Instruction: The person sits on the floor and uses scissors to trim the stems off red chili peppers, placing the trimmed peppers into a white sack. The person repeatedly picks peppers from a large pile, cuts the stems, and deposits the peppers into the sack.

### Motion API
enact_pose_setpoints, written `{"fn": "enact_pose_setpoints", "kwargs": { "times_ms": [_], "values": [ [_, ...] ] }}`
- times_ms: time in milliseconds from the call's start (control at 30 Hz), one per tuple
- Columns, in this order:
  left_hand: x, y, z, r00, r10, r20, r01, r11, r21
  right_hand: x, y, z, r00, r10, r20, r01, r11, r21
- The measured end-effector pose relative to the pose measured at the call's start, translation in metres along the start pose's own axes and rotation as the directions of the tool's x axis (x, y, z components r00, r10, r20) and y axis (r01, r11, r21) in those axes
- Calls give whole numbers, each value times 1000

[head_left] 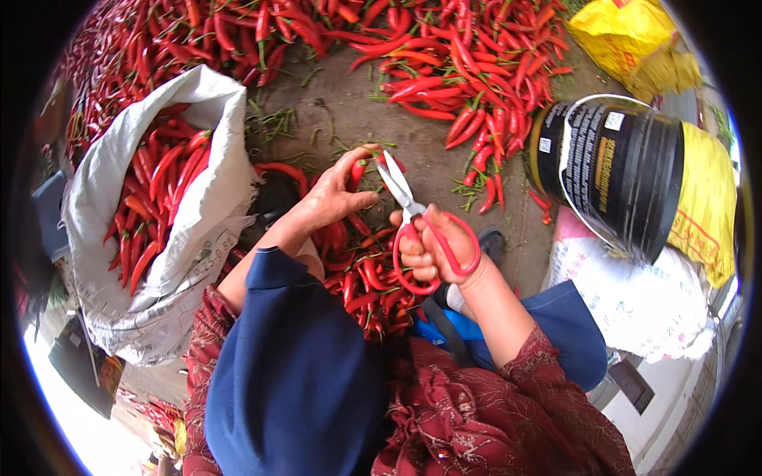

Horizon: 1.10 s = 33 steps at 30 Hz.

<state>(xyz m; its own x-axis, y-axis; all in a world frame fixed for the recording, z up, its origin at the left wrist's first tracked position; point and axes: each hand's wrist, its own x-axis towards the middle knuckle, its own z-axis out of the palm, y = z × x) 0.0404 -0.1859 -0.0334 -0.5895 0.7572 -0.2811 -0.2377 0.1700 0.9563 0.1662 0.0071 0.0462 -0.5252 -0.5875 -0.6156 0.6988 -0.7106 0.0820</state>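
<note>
My left hand point(330, 193) is shut on red chili peppers point(357, 173), at least one with its green stem upward between thumb and fingers. Scissors point(407, 205) with red handles are gripped in my right hand point(437, 244), its fingers through the loops. Their steel blades are slightly apart, with the tips beside my left fingertips and a red chili behind them. Whether the blades touch a stem I cannot tell. Below my hands, between my legs, lies a heap of red chilies point(372, 279).
An open white woven sack point(232, 137) of red chilies stands at left. Chili piles point(417, 89) spread ahead, and cut green stems point(280, 124) litter the ground. At right, a black bucket point(631, 160) lies sideways near yellow bags point(625, 35) and a white printed sack point(631, 303).
</note>
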Motion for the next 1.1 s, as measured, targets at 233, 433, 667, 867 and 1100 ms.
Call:
{"fn": "enact_pose_setpoints", "kwargs": {
  "times_ms": [233,433,667,867,1100],
  "values": [
    [-11,1,-16,957,-289,-4,261,870,-419,7,4,22,950,-144,-278,-54,801,-596],
    [-11,-6,-6,970,-207,-129,189,972,-136,20,-12,23,762,-593,-258,-307,20,-952],
    [-12,-8,-4,985,-170,-18,170,985,-40,17,-17,-16,721,-626,-297,-191,233,-954],
    [-14,-16,-2,972,-235,-6,232,963,-136,-30,-90,-56,405,-825,-395,-509,156,-847],
    [-11,-12,-3,961,-274,15,275,961,-42,-30,-134,-43,344,-880,-328,-738,-37,-674]
  ]
}}
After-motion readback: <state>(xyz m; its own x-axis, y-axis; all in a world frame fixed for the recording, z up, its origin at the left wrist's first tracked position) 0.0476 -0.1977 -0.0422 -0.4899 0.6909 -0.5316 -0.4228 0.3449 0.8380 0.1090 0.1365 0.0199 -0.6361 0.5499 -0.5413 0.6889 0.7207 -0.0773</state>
